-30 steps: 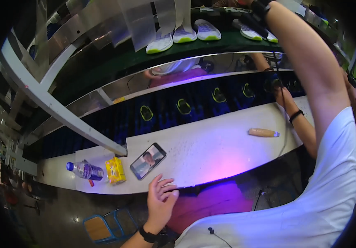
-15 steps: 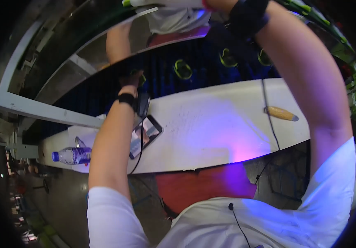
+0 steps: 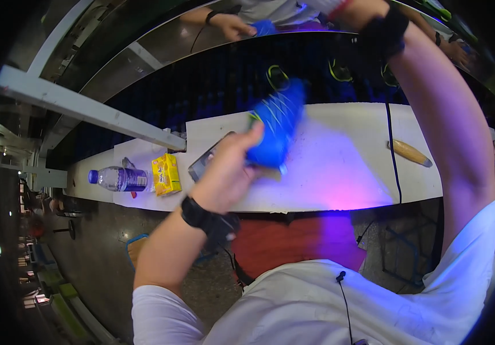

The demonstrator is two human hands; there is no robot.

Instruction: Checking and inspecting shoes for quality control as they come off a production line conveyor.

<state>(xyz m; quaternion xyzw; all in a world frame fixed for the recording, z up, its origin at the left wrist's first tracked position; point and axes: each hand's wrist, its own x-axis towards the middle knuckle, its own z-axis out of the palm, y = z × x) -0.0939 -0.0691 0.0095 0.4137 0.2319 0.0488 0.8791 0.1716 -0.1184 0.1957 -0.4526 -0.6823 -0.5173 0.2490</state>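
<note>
My left hand (image 3: 227, 167) is closed around a blue shoe (image 3: 279, 129) with pale criss-cross laces and a yellow-green collar. The shoe is tilted above the white worktop and blurred by motion. My right hand (image 3: 365, 12) is raised at the upper edge, where its fingers are cut off from sight; whether it holds anything is hidden. Beyond the worktop, several dark shoes with yellow-green collars, such as this shoe (image 3: 278, 77), stand in a row on a dark band. A phone (image 3: 207, 158) lies partly behind my left hand.
On the white worktop (image 3: 339, 167) are a purple-labelled water bottle (image 3: 118, 179), a yellow packet (image 3: 166, 175) and a wooden-handled tool (image 3: 411, 153). A black cable (image 3: 393, 149) crosses it. A pale metal bar (image 3: 86, 103) spans the left. A shiny panel at the top mirrors my hand and shoe.
My left hand has come back from the dark band toward me, bringing a blue shoe over the worktop. The yellow packet has come into view. My right arm stays raised.
</note>
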